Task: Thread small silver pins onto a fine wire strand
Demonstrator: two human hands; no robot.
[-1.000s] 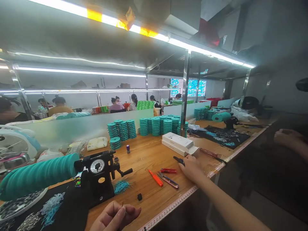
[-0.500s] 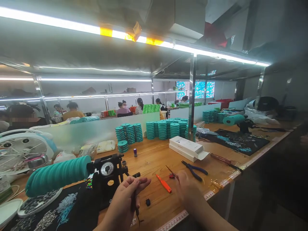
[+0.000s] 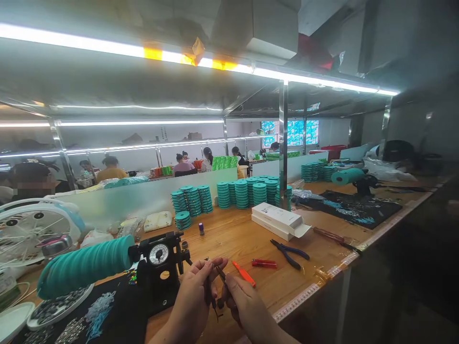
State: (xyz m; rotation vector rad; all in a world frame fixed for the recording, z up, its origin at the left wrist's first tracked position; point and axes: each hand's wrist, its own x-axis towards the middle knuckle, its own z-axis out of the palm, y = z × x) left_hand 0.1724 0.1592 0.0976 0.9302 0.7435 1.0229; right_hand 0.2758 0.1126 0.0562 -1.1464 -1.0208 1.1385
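Since half a second ago, the right hand (image 3: 247, 302) has come across to meet the left hand (image 3: 193, 294), uncovering the red tool (image 3: 264, 263) beyond it to the right. The right fingers close around the snips (image 3: 220, 274), which lie between the hands with their tips at the left fingertips, while the left hand grips a slim dark tool (image 3: 214, 302) hanging below its fingers; anything pinched there is too small to tell. The orange tool (image 3: 244, 274) lies just beyond the right hand, the pliers (image 3: 287, 252) farther right.

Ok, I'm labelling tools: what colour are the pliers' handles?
Dark blue; the pliers' handles show best in the head view.
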